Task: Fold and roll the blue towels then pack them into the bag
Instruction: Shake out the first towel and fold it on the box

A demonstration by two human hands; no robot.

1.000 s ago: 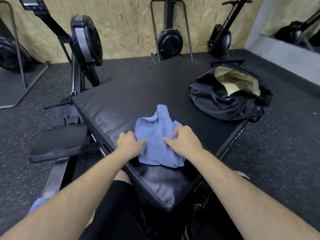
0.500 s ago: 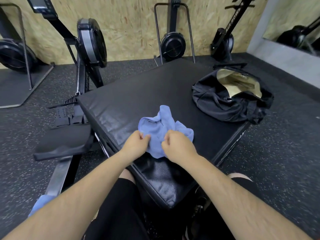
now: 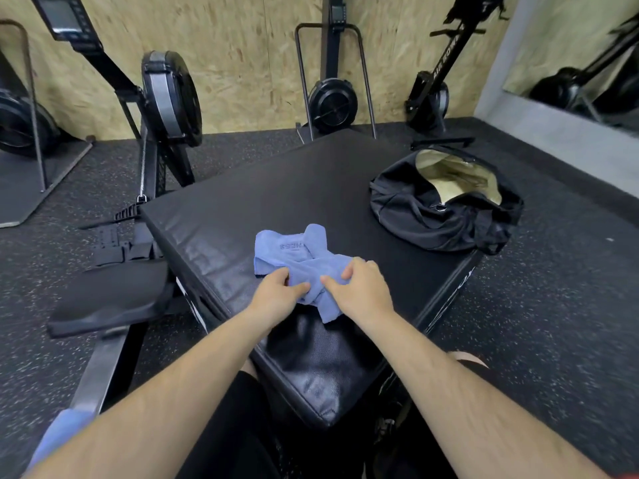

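Reaching forward to the blue towel (image 3: 294, 250), knuckles up. Pinching its near edge with the left hand (image 3: 276, 295), fingers curled; gripping the fold just right of that with the right hand (image 3: 363, 288).

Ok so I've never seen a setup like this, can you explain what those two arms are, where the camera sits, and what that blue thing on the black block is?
There is no machine here: those are a person's own bare arms. Every picture comes from one wide-angle camera worn on the head, looking forward and down, which is why the arms reach in from the bottom. The left hand and right hand both have their fingers curled into a crumpled blue towel, which is not yet folded. It lies on a black padded block. Near the block's far right corner sits a black bag, open, with a pale lining showing. By the wall behind stand rowing machines. A bit of blue cloth shows at the bottom left edge; I cannot tell what it is.
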